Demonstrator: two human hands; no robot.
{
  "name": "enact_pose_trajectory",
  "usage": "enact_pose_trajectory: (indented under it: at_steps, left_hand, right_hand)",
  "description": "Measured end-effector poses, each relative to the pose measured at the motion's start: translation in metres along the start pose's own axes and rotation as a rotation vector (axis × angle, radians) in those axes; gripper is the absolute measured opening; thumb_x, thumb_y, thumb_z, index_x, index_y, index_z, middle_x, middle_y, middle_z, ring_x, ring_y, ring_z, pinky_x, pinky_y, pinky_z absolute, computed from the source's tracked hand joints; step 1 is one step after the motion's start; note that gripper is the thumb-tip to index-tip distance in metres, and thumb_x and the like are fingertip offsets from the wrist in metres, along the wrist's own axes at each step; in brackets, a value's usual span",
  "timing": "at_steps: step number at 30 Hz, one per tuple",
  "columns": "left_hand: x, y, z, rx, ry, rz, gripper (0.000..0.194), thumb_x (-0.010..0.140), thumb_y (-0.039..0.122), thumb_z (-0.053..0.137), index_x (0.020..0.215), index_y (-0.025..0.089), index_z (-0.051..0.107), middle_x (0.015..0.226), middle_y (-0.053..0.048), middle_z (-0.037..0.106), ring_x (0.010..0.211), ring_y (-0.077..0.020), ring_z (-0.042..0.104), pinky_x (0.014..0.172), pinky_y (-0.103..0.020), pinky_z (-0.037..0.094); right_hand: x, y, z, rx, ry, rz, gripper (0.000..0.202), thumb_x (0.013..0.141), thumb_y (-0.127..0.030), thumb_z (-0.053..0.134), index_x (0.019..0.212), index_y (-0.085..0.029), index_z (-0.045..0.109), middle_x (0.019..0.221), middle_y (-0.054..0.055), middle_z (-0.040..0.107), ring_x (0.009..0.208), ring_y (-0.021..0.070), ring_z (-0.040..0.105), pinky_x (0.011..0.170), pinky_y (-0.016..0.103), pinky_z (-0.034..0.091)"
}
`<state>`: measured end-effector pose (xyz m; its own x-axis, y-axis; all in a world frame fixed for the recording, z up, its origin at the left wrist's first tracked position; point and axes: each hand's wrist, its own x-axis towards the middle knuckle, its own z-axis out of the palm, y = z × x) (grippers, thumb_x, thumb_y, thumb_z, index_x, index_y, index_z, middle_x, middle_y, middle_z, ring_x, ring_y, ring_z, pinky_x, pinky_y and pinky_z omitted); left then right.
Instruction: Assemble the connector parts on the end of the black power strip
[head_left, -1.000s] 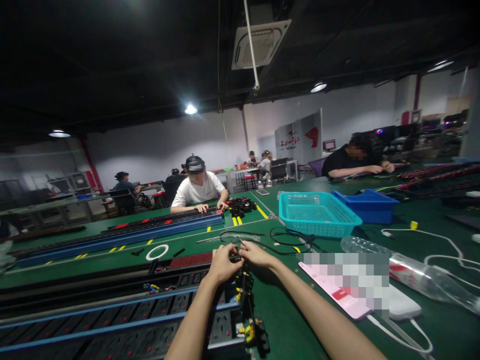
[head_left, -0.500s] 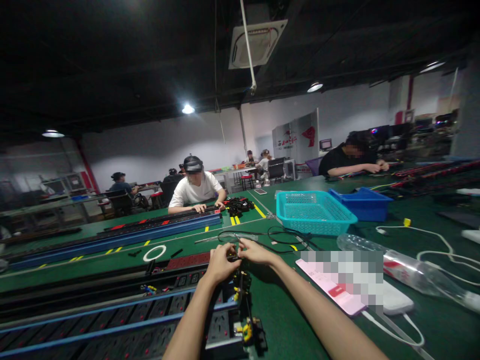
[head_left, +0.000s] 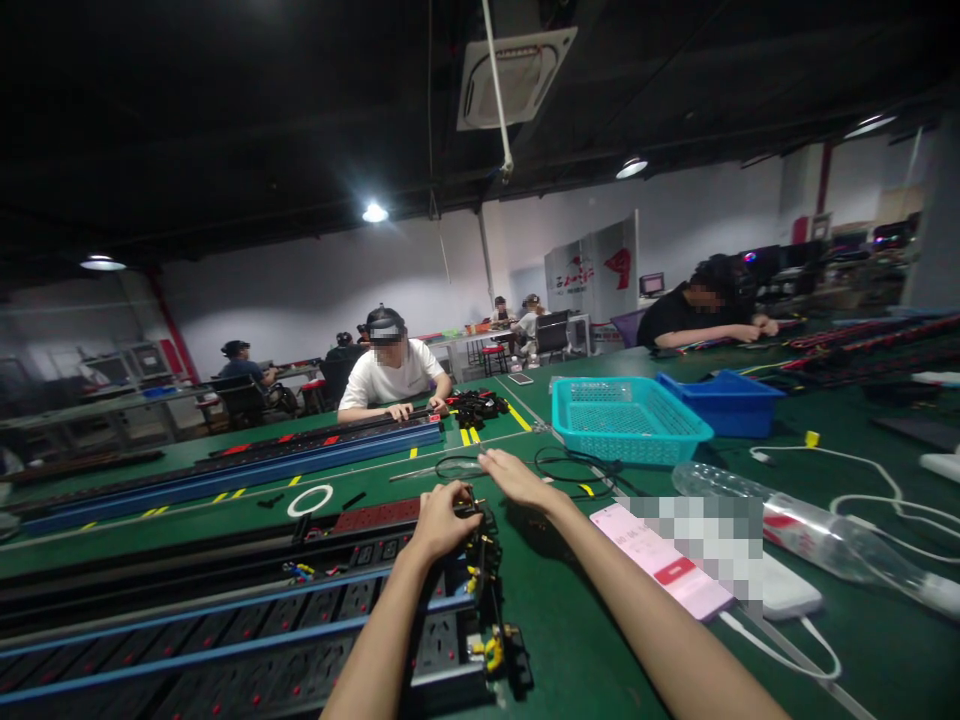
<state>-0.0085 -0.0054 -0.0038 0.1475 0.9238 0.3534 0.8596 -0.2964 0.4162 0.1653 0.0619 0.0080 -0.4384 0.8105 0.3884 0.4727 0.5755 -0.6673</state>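
Note:
Long black power strips (head_left: pixel 285 625) with rows of sockets and blue side rails lie at the front left. My left hand (head_left: pixel 444 525) is curled over the right end of one strip, thumb and fingers closed around its end part. Yellow-and-black wiring (head_left: pixel 493 650) sticks out at the strip ends. My right hand (head_left: pixel 516 484) is just to the right, apart from the left, above the green table. Its fingers stretch forward close to a black cable (head_left: pixel 574 465), and nothing shows in them, though their undersides are hidden.
A turquoise basket (head_left: pixel 630 440) and a blue bin (head_left: pixel 724 410) stand beyond my right hand. A pink phone (head_left: pixel 652 565), a white power bank (head_left: pixel 787 590) and a plastic bottle (head_left: pixel 817 540) lie at right. A white ring (head_left: pixel 310 500) lies at left. A co-worker (head_left: pixel 394 370) sits opposite.
My right hand has pulled away from the left, moving slightly right and forward, and its fingers have straightened. The left hand stays at the strip end.

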Motion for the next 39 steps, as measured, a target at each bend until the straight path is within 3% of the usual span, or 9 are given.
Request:
enact_pose_trajectory:
  at_steps: [3,6,14,20,30,39]
  left_hand:
    - [0.0,0.001,0.0,-0.003,-0.01,-0.006,0.03,0.069,0.028,0.07,0.099,0.021,0.064,0.093,-0.002,0.07,0.095,-0.0224,0.059,0.082,-0.032,0.037]
    - [0.0,0.002,-0.001,0.005,-0.007,-0.013,0.025,0.069,0.028,0.07,0.093,0.02,0.065,0.092,-0.002,0.069,0.094,-0.0226,0.058,0.081,-0.032,0.037]
    - [0.001,0.002,-0.001,0.037,-0.016,-0.007,0.024,0.07,0.027,0.069,0.093,0.02,0.065,0.093,-0.001,0.07,0.091,-0.022,0.058,0.081,-0.033,0.037]
    - [0.0,0.002,-0.002,0.047,-0.02,-0.013,0.036,0.07,0.024,0.068,0.106,0.023,0.066,0.097,-0.003,0.069,0.094,-0.0233,0.058,0.083,-0.034,0.037]
    - [0.0,0.005,-0.003,0.032,-0.028,-0.021,0.03,0.071,0.026,0.067,0.1,0.021,0.066,0.099,-0.003,0.07,0.095,-0.0236,0.058,0.085,-0.035,0.037]
    - [0.0,0.008,-0.005,0.037,-0.042,-0.017,0.032,0.072,0.026,0.067,0.103,0.022,0.066,0.102,-0.005,0.07,0.099,-0.0262,0.058,0.086,-0.037,0.038]
  right_hand:
    - [-0.002,-0.019,-0.018,-0.174,0.022,-0.08,0.039,0.099,-0.037,0.028,0.089,-0.015,0.059,0.097,0.012,0.061,0.091,0.0204,0.054,0.08,0.03,0.038]
    - [-0.005,-0.036,-0.029,-0.25,-0.05,-0.125,0.032,0.096,-0.038,0.039,0.085,-0.017,0.06,0.088,0.008,0.064,0.08,0.019,0.056,0.069,0.027,0.035]
    - [-0.01,-0.058,-0.029,-0.282,-0.129,-0.144,0.018,0.088,-0.032,0.056,0.084,-0.017,0.064,0.08,0.006,0.067,0.07,0.0161,0.057,0.059,0.024,0.031]
    - [-0.014,-0.065,-0.026,-0.318,-0.182,-0.142,0.025,0.089,-0.038,0.054,0.085,-0.017,0.066,0.084,0.008,0.07,0.075,0.0177,0.06,0.061,0.024,0.033]
    - [-0.016,-0.069,-0.025,-0.373,-0.215,-0.096,0.026,0.091,-0.039,0.052,0.088,-0.017,0.066,0.087,0.009,0.07,0.08,0.0193,0.062,0.062,0.025,0.033]
    - [-0.014,-0.058,-0.02,-0.202,-0.191,-0.139,0.022,0.085,-0.036,0.058,0.08,-0.016,0.067,0.078,0.007,0.067,0.07,0.0166,0.058,0.059,0.024,0.032]
